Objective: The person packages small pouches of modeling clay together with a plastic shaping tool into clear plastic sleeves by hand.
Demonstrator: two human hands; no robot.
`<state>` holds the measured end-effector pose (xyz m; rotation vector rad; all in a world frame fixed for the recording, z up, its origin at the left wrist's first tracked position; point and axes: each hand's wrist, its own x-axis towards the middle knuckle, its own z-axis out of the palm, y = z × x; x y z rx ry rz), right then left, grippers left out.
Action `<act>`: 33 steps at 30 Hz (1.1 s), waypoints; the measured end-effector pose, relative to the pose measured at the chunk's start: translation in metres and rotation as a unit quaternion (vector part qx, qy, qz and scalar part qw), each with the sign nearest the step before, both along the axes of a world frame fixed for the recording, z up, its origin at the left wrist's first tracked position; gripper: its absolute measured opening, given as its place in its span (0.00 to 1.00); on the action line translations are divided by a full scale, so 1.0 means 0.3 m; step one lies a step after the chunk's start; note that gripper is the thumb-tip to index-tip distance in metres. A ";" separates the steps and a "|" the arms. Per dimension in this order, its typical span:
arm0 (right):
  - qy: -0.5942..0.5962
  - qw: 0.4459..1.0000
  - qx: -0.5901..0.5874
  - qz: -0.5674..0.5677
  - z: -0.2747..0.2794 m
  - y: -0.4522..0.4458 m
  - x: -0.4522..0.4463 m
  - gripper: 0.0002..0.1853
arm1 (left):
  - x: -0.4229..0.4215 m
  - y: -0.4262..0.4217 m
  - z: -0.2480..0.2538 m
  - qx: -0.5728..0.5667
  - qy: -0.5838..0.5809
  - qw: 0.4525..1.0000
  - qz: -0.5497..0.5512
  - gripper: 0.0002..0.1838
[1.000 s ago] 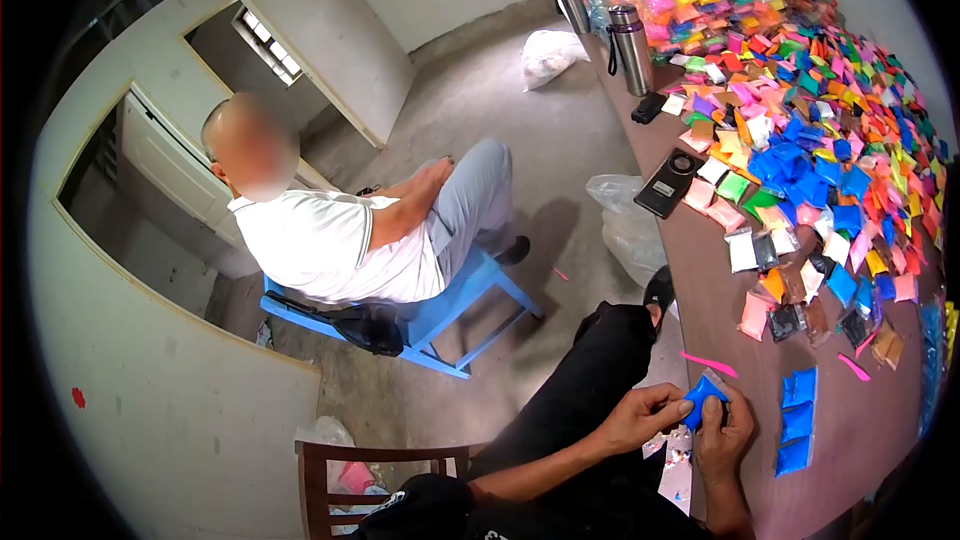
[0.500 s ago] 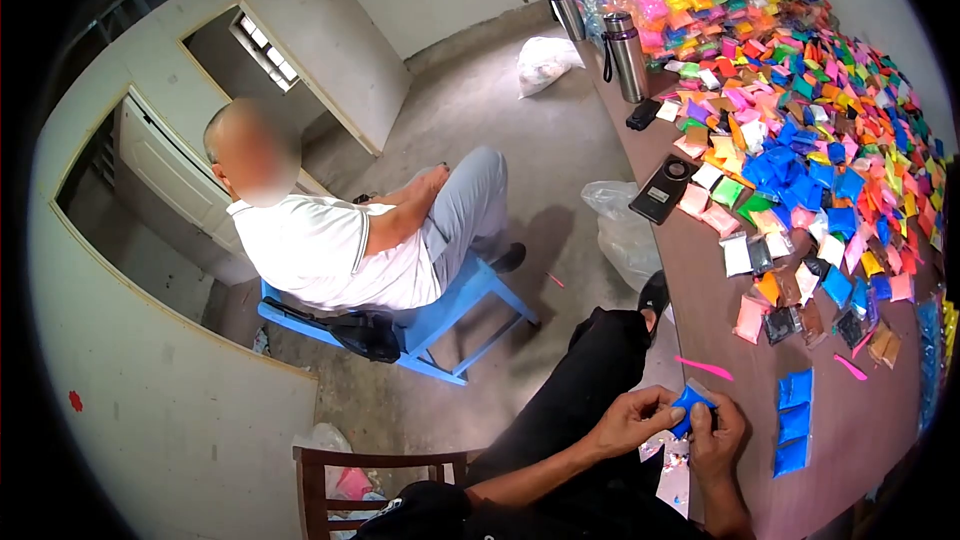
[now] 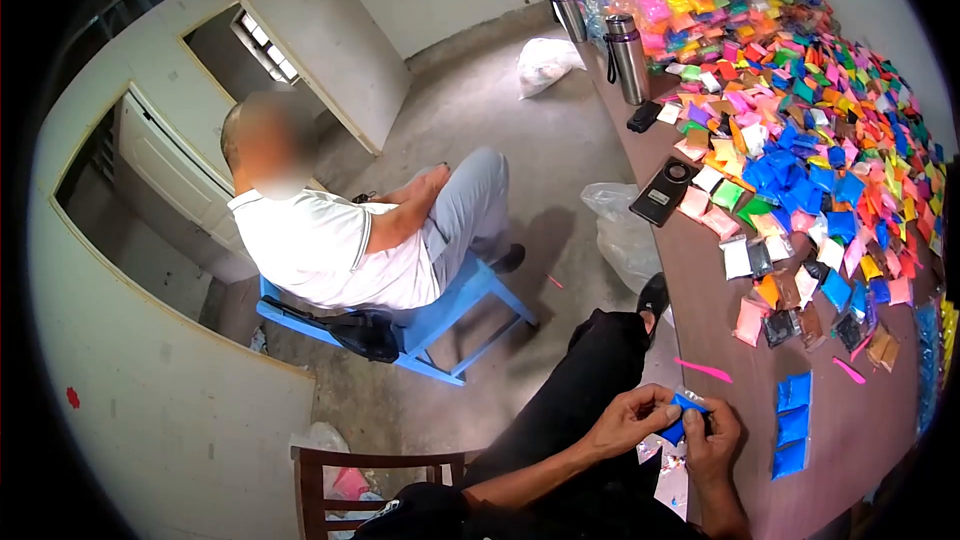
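Note:
A small blue packet (image 3: 676,428) with a clear plastic edge is pinched between both hands near the table's front edge. My left hand (image 3: 632,420) grips its left side with thumb and fingers. On its right side, my right hand (image 3: 712,440) presses it between thumb and fingers. A strip of joined blue packets (image 3: 792,424) lies on the table to the right of the hands. Just above the hands is a pink plastic tool (image 3: 704,370), and another pink tool (image 3: 849,371) lies farther right.
Many coloured packets (image 3: 790,170) are heaped along the table (image 3: 700,315). A phone (image 3: 665,190), a black object (image 3: 644,117) and two steel flasks (image 3: 627,60) stand or lie near its left edge. Another person (image 3: 310,240) sits on a blue chair (image 3: 465,305) at left.
Both hands have shifted slightly left and turned the blue packet between them, with the grip kept. The seated person's head has turned a little to the right.

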<state>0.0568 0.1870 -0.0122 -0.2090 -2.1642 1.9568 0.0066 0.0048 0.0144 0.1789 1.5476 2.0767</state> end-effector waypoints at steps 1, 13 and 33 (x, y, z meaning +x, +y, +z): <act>-0.004 1.000 0.001 0.005 0.023 -0.004 -0.005 0.13 | 0.002 0.008 0.010 0.000 -0.014 1.000 0.011 0.13; 0.042 0.998 0.038 0.022 0.077 -0.013 -0.025 0.07 | 0.005 -0.003 -0.027 0.000 0.017 1.000 0.000 0.12; 0.075 0.988 0.136 -0.009 0.111 -0.017 -0.032 0.06 | 0.014 0.004 -0.031 0.000 0.020 1.000 -0.004 0.15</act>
